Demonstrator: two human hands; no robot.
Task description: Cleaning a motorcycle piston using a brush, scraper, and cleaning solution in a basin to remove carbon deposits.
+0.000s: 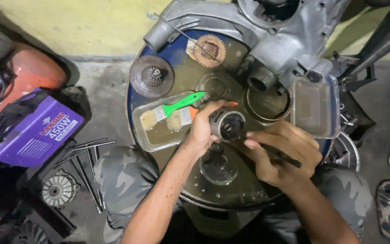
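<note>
Two hands — left hand [202,130] gripping one metal cylinder [227,124], right hand [281,152] pinching one dark rod [280,154], perhaps a brush.

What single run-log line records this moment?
left hand: holds grey metal cylinder | right hand: grips dark thin tool | surface: round oily drum top
</note>
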